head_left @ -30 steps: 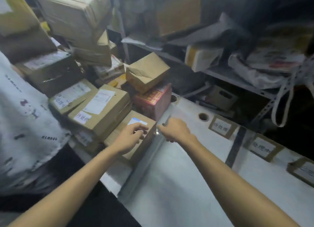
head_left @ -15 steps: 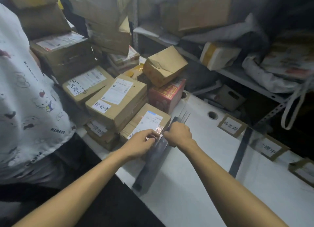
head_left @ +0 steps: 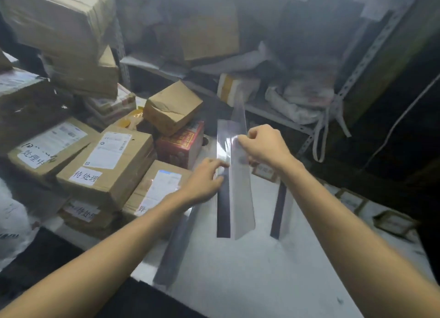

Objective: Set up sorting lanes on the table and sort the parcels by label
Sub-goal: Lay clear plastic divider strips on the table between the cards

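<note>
You have a clear strip (head_left: 241,198) with a dark band lifted off the table (head_left: 238,282), hanging upright over its middle. Your right hand (head_left: 264,146) has its fingers curled and pinches the strip near the top. Your left hand (head_left: 204,180) pinches the strip's left edge lower down with its fingertips.

The strip looks thin and floppy, so keep both pinches firm and let it hang straight before you lower it. Aim its near end at the table's near edge and its far end at the far edge. Keep it parallel to the divider (head_left: 281,208) already laid to the right, so the lane lines up with 1 of the cards (head_left: 350,199) along the far edge. Press the dark band flat from 1 end to the other.

A spare strip (head_left: 175,241) lies along the left edge, just beside the parcels (head_left: 104,167), which are stacked at the far-left corner and not yet sorted.

Half a second ago both hands were down on the table by the parcels, at the strips' far end. Now 1 strip is raised and your right hand is higher and further right.
</note>
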Demonstrator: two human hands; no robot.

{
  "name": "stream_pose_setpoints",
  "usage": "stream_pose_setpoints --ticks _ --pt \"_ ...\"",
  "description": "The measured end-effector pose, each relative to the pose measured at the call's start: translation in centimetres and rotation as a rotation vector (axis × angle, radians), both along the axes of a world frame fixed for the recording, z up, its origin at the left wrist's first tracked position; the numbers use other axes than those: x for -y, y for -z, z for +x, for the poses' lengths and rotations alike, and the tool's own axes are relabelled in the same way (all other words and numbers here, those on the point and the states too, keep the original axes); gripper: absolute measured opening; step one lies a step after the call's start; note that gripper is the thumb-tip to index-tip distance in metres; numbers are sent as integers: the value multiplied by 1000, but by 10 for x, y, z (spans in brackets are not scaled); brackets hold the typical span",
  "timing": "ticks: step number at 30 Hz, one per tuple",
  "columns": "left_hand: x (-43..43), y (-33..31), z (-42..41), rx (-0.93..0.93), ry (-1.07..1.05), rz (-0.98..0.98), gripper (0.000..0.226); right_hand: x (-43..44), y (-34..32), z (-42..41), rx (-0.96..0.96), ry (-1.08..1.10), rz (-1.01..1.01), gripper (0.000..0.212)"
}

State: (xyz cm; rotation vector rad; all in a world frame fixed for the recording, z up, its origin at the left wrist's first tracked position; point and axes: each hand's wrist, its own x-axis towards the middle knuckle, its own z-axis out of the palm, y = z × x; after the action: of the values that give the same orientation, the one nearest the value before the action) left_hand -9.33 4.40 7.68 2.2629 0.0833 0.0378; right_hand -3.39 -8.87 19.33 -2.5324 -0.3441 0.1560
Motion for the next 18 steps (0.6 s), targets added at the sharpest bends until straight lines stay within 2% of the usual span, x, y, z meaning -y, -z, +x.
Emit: stream_pose_setpoints --ticks 3,8,14,18 --pt "48 10 19 -69 91 -48 42 49 10 0 -56 66 -93 9" --pt "125 57 26 -293 226 -78 58 122 75 2 -278 184 -187 42" --pt "179 121 9 -489 236 -107 59 169 148 -10 -450 155 -203 52" --pt "188 147 -9 -535 254 18 79 175 171 -17 -504 153 -187 47"
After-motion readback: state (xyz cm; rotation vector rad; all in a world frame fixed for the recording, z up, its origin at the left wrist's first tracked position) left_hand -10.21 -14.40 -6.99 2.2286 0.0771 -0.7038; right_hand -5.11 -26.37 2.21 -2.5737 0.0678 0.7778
